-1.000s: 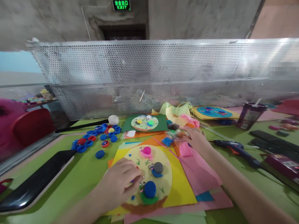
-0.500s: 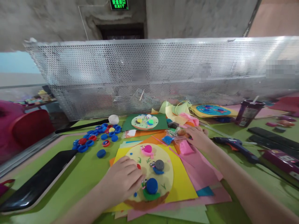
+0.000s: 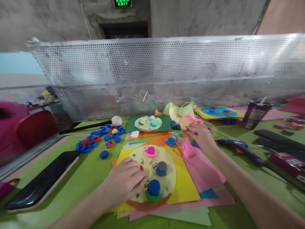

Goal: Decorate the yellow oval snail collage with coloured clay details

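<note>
My left hand (image 3: pixel 127 178) rests on the left part of a round cream picture (image 3: pixel 164 184), its fingers curled. A red piece (image 3: pixel 141 168) peeks out at its fingertips; the hand covers the rest. Clay snails sit on the picture: a pink snail (image 3: pixel 150 152), one with a grey cap shell (image 3: pixel 162 167) and one with a blue cap shell (image 3: pixel 154 187). My right hand (image 3: pixel 201 135) is among small clay bags, fingers bent together over something too small to name. Near it lie a pink clay bag (image 3: pixel 188 149) and a blue clay bag (image 3: pixel 170 142).
Blue and red bottle caps (image 3: pixel 91 144) cluster at left, beside a black phone-like object (image 3: pixel 43 181). A glue gun (image 3: pixel 240 149) and a lidded cup (image 3: pixel 254 115) stand right. Behind are a green card (image 3: pixel 130 124), a blue disc picture (image 3: pixel 218 111) and a perforated metal screen (image 3: pixel 166 86).
My right hand has shifted slightly, its fingers drawn up; the brownish bag beneath them no longer shows and a blue-and-red piece appears under the palm. My left hand stays nearly still.
</note>
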Available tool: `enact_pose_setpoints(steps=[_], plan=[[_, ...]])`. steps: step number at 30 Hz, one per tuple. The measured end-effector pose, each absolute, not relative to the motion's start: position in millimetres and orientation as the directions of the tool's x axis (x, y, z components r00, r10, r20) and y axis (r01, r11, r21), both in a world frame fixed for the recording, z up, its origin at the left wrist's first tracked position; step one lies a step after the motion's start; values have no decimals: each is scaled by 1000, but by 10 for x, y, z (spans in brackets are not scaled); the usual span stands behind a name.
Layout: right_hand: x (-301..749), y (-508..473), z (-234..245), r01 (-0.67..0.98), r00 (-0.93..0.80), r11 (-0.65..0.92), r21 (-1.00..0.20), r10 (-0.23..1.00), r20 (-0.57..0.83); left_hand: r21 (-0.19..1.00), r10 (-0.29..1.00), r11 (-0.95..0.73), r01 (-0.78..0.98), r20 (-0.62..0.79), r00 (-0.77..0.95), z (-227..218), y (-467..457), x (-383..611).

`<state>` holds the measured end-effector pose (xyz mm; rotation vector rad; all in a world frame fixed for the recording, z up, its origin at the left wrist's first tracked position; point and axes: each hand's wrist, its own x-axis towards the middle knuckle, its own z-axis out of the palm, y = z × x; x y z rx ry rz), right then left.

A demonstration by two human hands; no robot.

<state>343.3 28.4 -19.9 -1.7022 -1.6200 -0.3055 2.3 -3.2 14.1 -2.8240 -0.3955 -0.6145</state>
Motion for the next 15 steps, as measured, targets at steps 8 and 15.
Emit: enact_pose_setpoints(steps=[8,15], plan=[[3167,117,73,655,251,254,-712,815,522,-113,271,-921,372,499,823,176,-9,13],[3170,142,25,669,330,141,-730,824,462,-192,293,-892,410,443,847,161,17,11]])
